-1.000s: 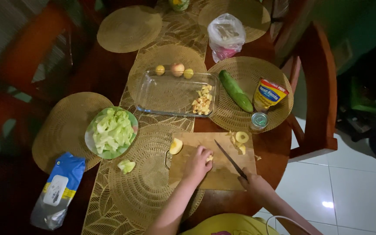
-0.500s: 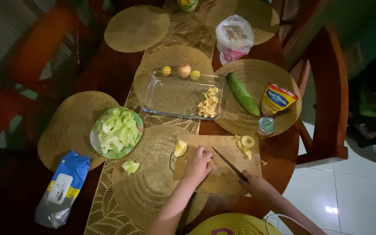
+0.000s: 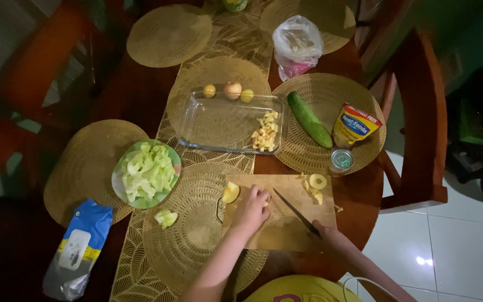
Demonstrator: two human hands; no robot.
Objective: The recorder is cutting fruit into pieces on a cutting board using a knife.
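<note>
On a wooden cutting board point(image 3: 286, 235) at the worktop's near edge, the left hand point(image 3: 251, 210) presses curled fingers onto a fruit piece point(image 3: 266, 203) while the right hand point(image 3: 324, 232) grips a knife point(image 3: 292, 208); a glass dish point(image 3: 219, 120) sits behind.

Dark wooden round table point(image 3: 141, 95), patterned gold runner point(image 3: 141, 246) down the middle. Woven round placemats point(image 3: 85, 168) spread all over it. Near right: wooden cutting board point(image 3: 286, 223), part on a mat, part on bare wood. Centre: clear glass baking dish point(image 3: 219, 120). Left of it: green plate of chopped lettuce point(image 3: 145, 173). Near left: blue and white pouch point(image 3: 79, 246). Far right: knotted plastic bag point(image 3: 296, 45). Right mat carries a cucumber point(image 3: 308, 118), a yellow pouch point(image 3: 353, 126) and a small tin can point(image 3: 341, 160).
</note>
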